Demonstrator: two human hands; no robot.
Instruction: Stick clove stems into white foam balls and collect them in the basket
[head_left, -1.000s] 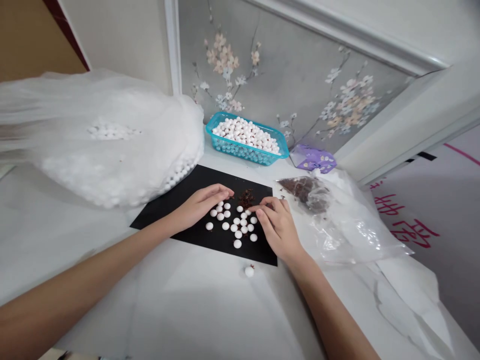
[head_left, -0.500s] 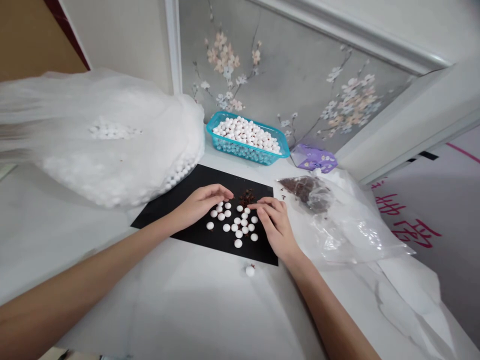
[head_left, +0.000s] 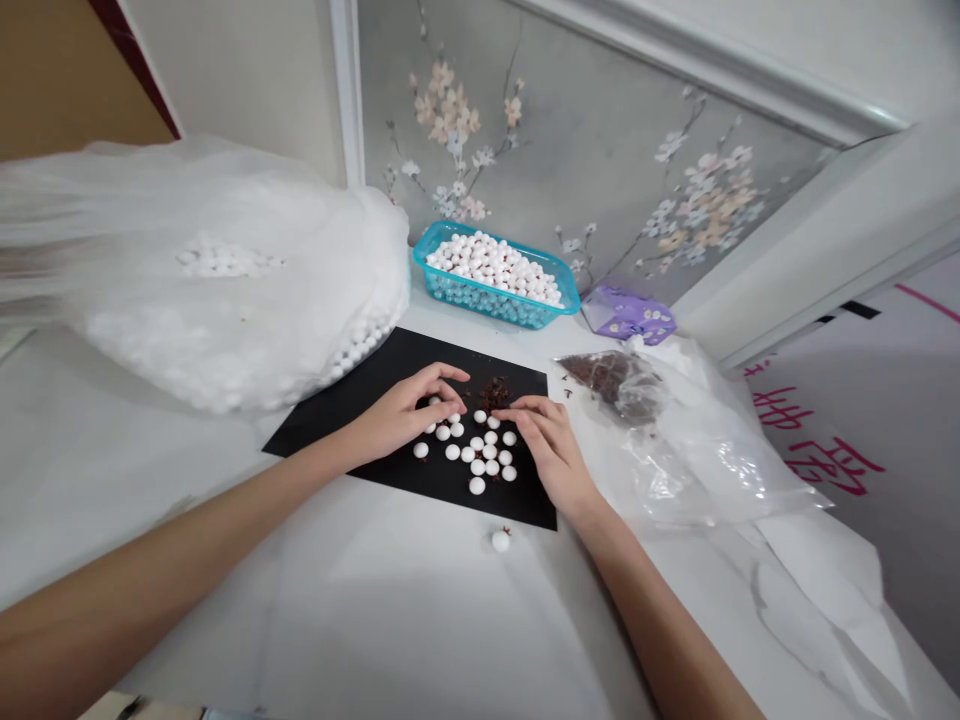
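Several white balls (head_left: 478,467), some with small brown star-shaped pieces at their edges, lie on a black sheet (head_left: 420,350). My left hand (head_left: 409,408) hovers over the left cluster, fingers apart, its lower fingertips close to a white ball (head_left: 454,418) and partly covering others. At the right side of the sheet my right hand (head_left: 551,445) has its fingers stretched toward a small heap of brown pieces (head_left: 494,391), the tips just above another ball (head_left: 493,423). Neither hand visibly holds anything. One ball with a brown piece (head_left: 500,541) lies off the sheet, on the white table.
A large translucent bag (head_left: 247,330) of white balls stands at the left. Behind the sheet is a teal basket (head_left: 517,317) full of balls. To the right are a purple packet (head_left: 634,315) and a clear bag of brown pieces (head_left: 619,385). A flowered panel (head_left: 585,130) bounds the back.
My left hand has spread its fingers wider, the lower ones now nearer the balls. Some balls by my right fingertips have shifted slightly. My right hand has barely moved.
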